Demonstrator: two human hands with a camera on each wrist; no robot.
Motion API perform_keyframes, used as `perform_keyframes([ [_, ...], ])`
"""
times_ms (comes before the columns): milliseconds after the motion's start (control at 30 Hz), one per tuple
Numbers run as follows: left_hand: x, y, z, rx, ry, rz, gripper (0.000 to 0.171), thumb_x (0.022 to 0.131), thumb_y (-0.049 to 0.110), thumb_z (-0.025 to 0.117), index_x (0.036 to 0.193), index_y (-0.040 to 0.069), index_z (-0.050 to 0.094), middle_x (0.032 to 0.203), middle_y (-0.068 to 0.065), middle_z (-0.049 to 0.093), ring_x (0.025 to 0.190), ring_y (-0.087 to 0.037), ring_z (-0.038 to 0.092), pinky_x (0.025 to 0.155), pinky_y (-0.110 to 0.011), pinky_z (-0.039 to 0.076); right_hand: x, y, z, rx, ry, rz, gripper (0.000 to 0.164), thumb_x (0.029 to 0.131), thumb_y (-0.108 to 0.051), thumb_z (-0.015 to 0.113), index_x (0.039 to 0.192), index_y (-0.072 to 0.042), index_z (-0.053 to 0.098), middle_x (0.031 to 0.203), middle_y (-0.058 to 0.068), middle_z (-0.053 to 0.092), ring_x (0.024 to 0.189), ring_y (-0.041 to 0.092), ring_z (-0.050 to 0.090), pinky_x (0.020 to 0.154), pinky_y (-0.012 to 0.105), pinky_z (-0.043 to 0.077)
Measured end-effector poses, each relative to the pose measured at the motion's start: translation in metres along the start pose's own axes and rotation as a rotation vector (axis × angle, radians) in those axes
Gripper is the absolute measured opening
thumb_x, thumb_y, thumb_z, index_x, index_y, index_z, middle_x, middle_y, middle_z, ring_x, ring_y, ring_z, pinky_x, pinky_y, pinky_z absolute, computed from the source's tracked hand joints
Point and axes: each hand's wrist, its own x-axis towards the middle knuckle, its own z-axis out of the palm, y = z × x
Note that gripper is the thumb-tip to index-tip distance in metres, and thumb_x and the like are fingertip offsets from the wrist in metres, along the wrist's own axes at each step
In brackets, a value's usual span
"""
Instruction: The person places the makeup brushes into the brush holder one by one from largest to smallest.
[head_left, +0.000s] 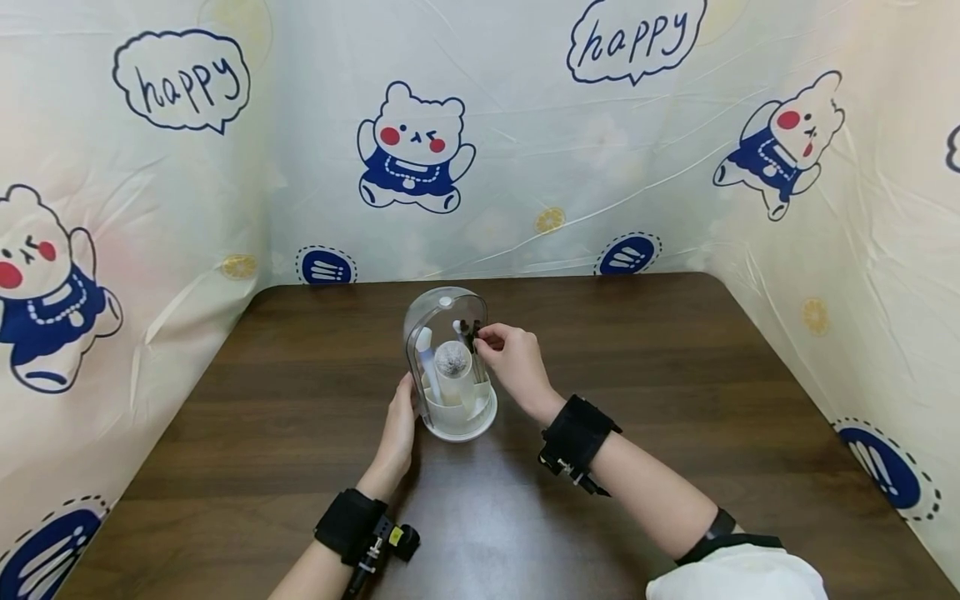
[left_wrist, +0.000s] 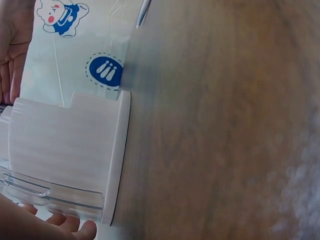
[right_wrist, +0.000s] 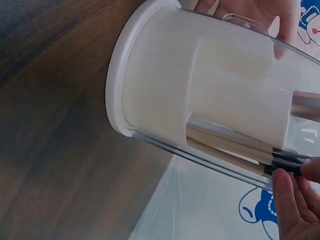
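A cosmetic brush holder (head_left: 457,429) with a round white base and a clear domed cover (head_left: 442,302) stands upright on the table. Inside it are white-handled brushes (head_left: 427,362), a central cup (head_left: 454,388) topped by a speckled round piece, and dark-tipped makeup brushes (right_wrist: 235,142) with pale handles. My right hand (head_left: 517,358) pinches the makeup brushes near their dark collars; their lower ends sit inside a compartment. From the left side, my left hand (head_left: 399,429) holds the holder, fingertips (left_wrist: 86,231) against the clear cover. Its remaining fingers are partly hidden behind the holder.
The dark brown wooden table (head_left: 300,400) extends around the holder. A printed curtain (head_left: 510,167) encloses its back and sides. Each wrist wears a black strap with a camera, such as the left one (head_left: 352,529).
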Motion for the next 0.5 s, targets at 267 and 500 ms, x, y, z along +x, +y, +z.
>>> perform_keyframes([
  [267, 0.0001, -0.0005, 0.0005, 0.000, 0.005, 0.011, 0.059, 0.105, 0.036, 0.013, 0.152, 0.001, 0.018, 0.159, -0.020, 0.016, 0.147, -0.035, 0.017, 0.121, -0.052, 0.016, 0.0004, 0.0001, 0.0008, -0.009, 0.003, 0.004, 0.015, 0.089, -0.012, 0.066, 0.098, -0.001, 0.072, 0.091, 0.012, 0.074, 0.082, 0.021, 0.070, 0.070, 0.029, 0.057],
  [500, -0.0005, -0.0013, 0.0010, -0.006, -0.001, 0.016, 0.058, 0.105, 0.037, 0.013, 0.152, 0.002, 0.018, 0.159, -0.018, 0.017, 0.147, -0.034, 0.018, 0.121, -0.051, 0.016, 0.0014, 0.0045, 0.0015, -0.053, 0.038, -0.008, 0.012, 0.087, -0.014, 0.069, 0.091, -0.003, 0.073, 0.085, 0.009, 0.074, 0.076, 0.019, 0.069, 0.065, 0.026, 0.054],
])
